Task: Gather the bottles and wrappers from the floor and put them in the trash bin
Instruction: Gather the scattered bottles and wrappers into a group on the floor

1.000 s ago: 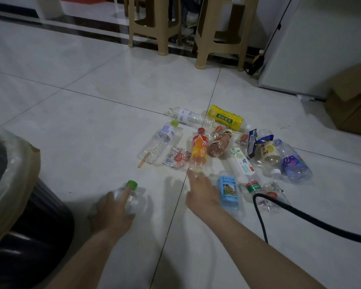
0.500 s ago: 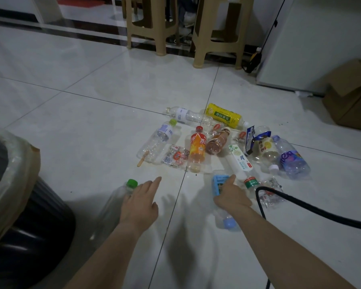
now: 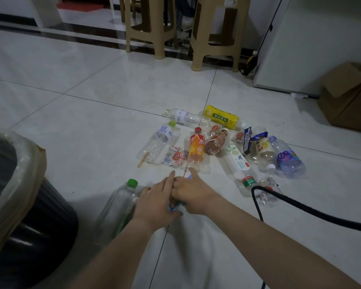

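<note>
Left hand (image 3: 154, 202): ours — grasping the green-capped bottle (image 3: 121, 203), right of the trash bin (image 3: 19, 184).
Right hand (image 3: 193, 195): clenched on a blue-labelled bottle (image 3: 173, 207), touching our left.

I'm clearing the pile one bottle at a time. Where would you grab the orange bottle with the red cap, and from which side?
Grip the orange bottle around its labelled middle, coming from above. It lies flat with its red cap pointing away, so the rounded sides are exposed. A clear wrapper and a brown bottle crowd its flanks, so the fingers should probably pinch narrowly.
</note>
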